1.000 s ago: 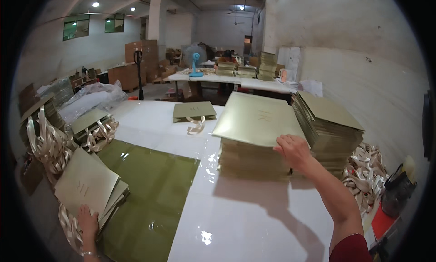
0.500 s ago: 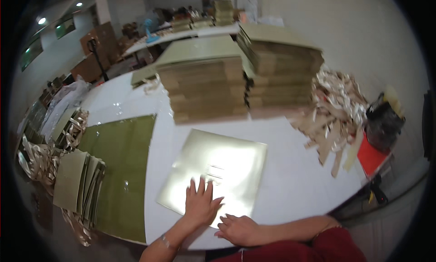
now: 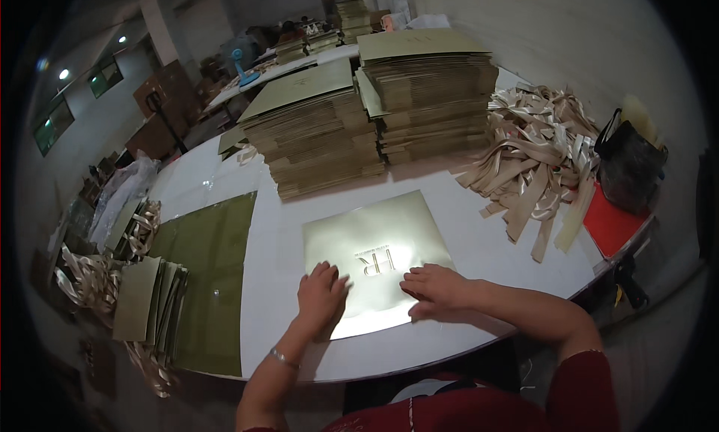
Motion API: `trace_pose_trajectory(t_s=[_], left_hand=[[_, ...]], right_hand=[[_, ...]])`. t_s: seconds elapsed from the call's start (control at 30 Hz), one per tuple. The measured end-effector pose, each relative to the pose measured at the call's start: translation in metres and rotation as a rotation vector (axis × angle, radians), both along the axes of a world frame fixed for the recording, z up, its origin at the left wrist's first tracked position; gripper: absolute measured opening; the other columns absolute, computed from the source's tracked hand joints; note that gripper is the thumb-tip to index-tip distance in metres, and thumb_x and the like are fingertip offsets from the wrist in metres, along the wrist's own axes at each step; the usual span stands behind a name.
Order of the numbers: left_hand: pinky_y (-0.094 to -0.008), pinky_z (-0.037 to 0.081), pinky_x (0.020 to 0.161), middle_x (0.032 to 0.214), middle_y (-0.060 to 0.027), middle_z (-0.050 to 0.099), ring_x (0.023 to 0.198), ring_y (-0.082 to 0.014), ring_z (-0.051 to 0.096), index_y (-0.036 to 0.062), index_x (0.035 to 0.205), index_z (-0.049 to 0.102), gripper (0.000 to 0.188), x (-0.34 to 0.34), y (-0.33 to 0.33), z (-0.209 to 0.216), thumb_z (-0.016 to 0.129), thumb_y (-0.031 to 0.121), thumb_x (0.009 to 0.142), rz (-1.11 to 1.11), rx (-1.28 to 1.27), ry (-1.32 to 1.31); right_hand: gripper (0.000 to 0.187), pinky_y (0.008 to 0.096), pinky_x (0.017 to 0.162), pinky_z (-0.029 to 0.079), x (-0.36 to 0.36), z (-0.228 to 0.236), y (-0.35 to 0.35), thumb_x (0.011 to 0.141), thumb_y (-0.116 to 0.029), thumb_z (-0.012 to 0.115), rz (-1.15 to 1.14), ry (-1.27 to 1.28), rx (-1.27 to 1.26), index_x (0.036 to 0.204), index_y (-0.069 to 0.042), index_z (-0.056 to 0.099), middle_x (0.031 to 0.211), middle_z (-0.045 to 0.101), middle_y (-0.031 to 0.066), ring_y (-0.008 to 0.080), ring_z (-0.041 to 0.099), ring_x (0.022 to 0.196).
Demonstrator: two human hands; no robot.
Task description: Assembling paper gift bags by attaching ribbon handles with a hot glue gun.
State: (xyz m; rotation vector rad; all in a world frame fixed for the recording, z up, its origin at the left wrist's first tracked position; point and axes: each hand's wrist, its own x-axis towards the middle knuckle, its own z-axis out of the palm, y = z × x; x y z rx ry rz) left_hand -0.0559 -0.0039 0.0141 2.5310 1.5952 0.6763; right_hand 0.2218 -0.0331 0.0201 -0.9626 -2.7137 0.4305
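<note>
Right hand (image 3: 437, 288) has shifted, fingers pointing left over the gold bag (image 3: 371, 226).

A pale, bare wall (image 3: 569, 50) fills the side from one to three o'clock, plain and dimly lit. At ten o'clock, two small windows with greenish panes (image 3: 106, 80) break a grey wall, and a round ceiling light (image 3: 64, 74) glows nearby with another (image 3: 122, 38) farther up. A square pillar (image 3: 161, 27) rises between ten and eleven, with brown cardboard boxes (image 3: 166, 87) below it. Toward eleven, a blue fan (image 3: 240, 66) stands by a second, white-topped table (image 3: 288, 67). The white bench (image 3: 273, 282) spreads across the middle, its near edge looking curved at six. Dark floor (image 3: 210, 402) shows at seven.
</note>
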Motion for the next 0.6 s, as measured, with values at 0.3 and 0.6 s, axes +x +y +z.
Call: trace_pose_trajectory(t_s=[0.3,0.6], left_hand=[[-0.0519,0.023,0.105,0.126,-0.0192,0.051,0.124,-0.035,0.043,0.0009,0.118,0.054,0.054,0.011,-0.111,-0.009,0.068,0.031,0.076,-0.36,0.337,0.079],[-0.0414,0.05,0.076,0.082,-0.0173,0.065,0.084,-0.0312,0.064,0.0028,0.091,0.065,0.037,0.069,-0.046,-0.014,0.051,0.037,0.09,0.087,-0.262,-0.398]], right_hand=[[0.04,0.044,0.079,0.046,-0.016,0.024,-0.008,0.086,-0.038,0.052,-0.107,-0.165,-0.222,0.086,0.0,0.063,0.088,0.062,0.0215,0.0365,0.059,0.088],[0.026,0.0446,0.079,0.047,-0.014,0.083,-0.019,0.09,-0.028,0.051,-0.301,0.042,0.506,0.089,-0.005,0.063,0.08,0.062,0.0188,0.0316,0.061,0.08]])
